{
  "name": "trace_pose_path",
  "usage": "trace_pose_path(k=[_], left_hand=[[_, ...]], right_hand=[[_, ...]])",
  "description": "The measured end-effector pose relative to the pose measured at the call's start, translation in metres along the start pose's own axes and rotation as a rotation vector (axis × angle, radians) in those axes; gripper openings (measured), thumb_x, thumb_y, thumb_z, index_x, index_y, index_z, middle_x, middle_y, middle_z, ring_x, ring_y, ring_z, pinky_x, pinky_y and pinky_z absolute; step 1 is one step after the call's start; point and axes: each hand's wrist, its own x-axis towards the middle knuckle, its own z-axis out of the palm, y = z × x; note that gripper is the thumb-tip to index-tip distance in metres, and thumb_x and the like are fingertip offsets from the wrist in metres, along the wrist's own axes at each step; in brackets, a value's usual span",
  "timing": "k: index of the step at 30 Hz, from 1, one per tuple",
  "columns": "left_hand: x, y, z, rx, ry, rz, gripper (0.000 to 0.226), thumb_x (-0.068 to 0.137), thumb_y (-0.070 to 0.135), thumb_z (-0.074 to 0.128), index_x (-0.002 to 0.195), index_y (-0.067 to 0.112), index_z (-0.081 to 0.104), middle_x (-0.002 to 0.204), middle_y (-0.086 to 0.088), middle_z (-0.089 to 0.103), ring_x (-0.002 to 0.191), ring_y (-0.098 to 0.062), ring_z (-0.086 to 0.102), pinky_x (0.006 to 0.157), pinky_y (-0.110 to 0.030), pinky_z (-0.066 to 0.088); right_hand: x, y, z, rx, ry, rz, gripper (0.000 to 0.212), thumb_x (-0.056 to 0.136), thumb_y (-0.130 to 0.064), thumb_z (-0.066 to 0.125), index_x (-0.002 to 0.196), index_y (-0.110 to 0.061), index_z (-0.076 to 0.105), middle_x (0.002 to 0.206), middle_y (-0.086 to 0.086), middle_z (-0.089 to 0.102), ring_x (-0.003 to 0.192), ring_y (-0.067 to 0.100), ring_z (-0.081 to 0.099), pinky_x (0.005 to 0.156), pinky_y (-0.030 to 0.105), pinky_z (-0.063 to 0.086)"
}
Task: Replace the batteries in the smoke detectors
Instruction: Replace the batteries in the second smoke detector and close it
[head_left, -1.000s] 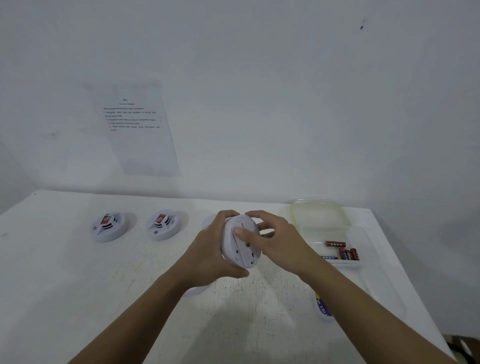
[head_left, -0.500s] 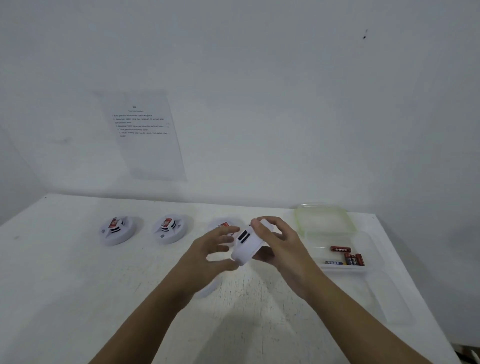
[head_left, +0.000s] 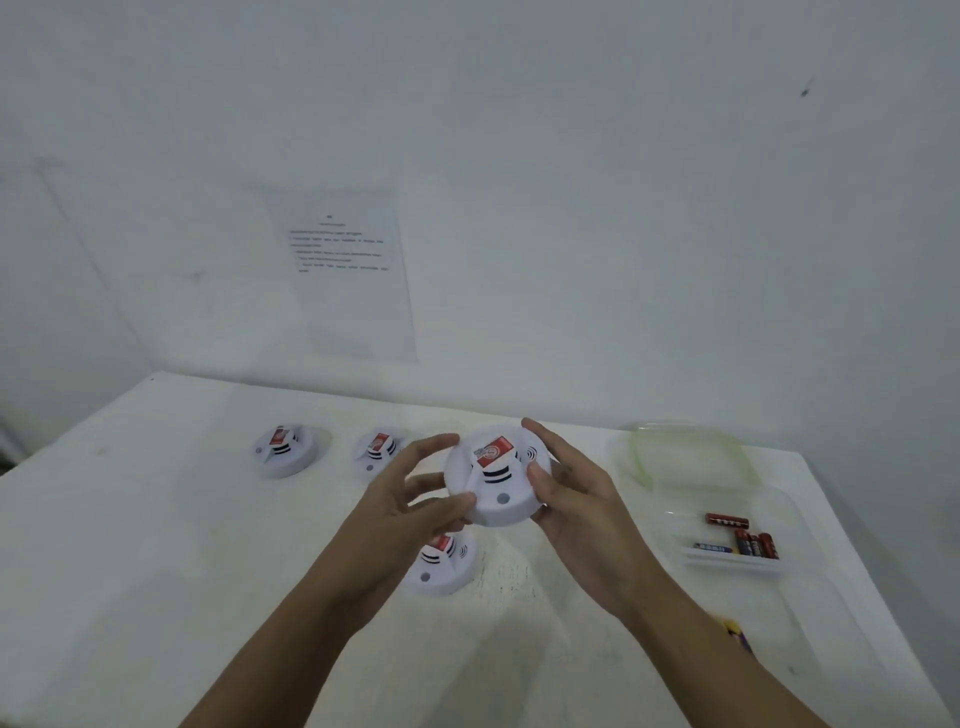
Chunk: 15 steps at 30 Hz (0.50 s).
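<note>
While the held detector (head_left: 496, 475) hangs in the air above the table (head_left: 156, 545), its red label facing the camera, the right hand (head_left: 576, 499) wraps its fingers round the right rim. The left hand (head_left: 405, 499) only brackets the left rim between thumb tip and forefinger, with its other fingers spread loose. That light left hold looks like the weak point. If the body must be twisted or flipped to reach the battery bay (its back is hidden here), the smooth round shell could slip and drop onto the near detector (head_left: 441, 566), which lies on the table just under the hands. Mixing cells is a second risk: the batteries (head_left: 748, 543) in the clear tub (head_left: 727, 565) wear different wrappers, a loose cell (head_left: 737, 631) lies beside the right forearm, and fresh cannot be told from spent. The far-left detector (head_left: 284, 451) and the middle detector (head_left: 379, 452) sit side by side, well apart from the tub. A green-rimmed lid (head_left: 691, 457) rests behind the tub. The table is white and scuffed, set against a plain white wall (head_left: 571, 208), where a printed sheet (head_left: 348, 270) hangs, its text too small to read.
</note>
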Motion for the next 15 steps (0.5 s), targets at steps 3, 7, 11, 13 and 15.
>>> trace_pose_path(k=[3,7,11,13,15], left_hand=[[-0.006,0.000,-0.024,-0.063,0.006,0.024,0.052,0.082,0.025,0.074,0.130,0.035,0.058,0.121,-0.004,0.073,0.111,-0.029,0.069,0.100,-0.051,0.054],[-0.009,-0.003,-0.060,-0.044,0.045,0.066,0.055,0.084,0.023,0.081,0.132,0.036,0.057,0.126,0.001,0.070,0.113,-0.023,0.068,0.093,-0.038,0.057],[-0.009,-0.003,-0.103,0.022,0.038,0.086,0.063,0.083,0.023,0.082,0.136,0.041,0.051,0.125,0.011,0.069,0.107,-0.022,0.070,0.087,-0.040,0.058],[-0.007,-0.003,-0.123,0.033,0.020,0.084,0.063,0.087,0.016,0.079,0.138,0.039,0.049,0.124,0.013,0.069,0.109,-0.022,0.070,0.088,-0.042,0.058],[-0.004,-0.005,-0.140,0.049,0.007,0.081,0.063,0.087,0.012,0.077,0.139,0.036,0.049,0.123,0.014,0.069,0.109,-0.021,0.070,0.086,-0.040,0.059]], right_hand=[[0.008,0.006,0.022,-0.110,-0.001,-0.013,0.050,0.086,-0.016,0.067,0.135,-0.017,0.055,0.126,0.009,0.069,0.119,0.029,0.065,0.101,0.044,0.053],[0.020,0.020,0.057,-0.218,-0.001,-0.021,0.046,0.087,-0.013,0.072,0.129,-0.023,0.056,0.117,0.004,0.074,0.109,0.025,0.070,0.091,0.037,0.058],[0.033,0.038,0.095,-0.297,0.036,-0.055,0.048,0.088,-0.016,0.074,0.129,-0.028,0.056,0.113,-0.001,0.075,0.105,0.018,0.071,0.091,0.033,0.058],[0.040,0.047,0.111,-0.306,0.053,-0.081,0.048,0.087,-0.016,0.075,0.130,-0.029,0.056,0.112,-0.003,0.075,0.105,0.015,0.071,0.087,0.028,0.059],[0.046,0.054,0.125,-0.283,0.059,-0.102,0.049,0.087,-0.012,0.074,0.130,-0.027,0.056,0.111,-0.003,0.075,0.104,0.014,0.071,0.080,0.022,0.057]])
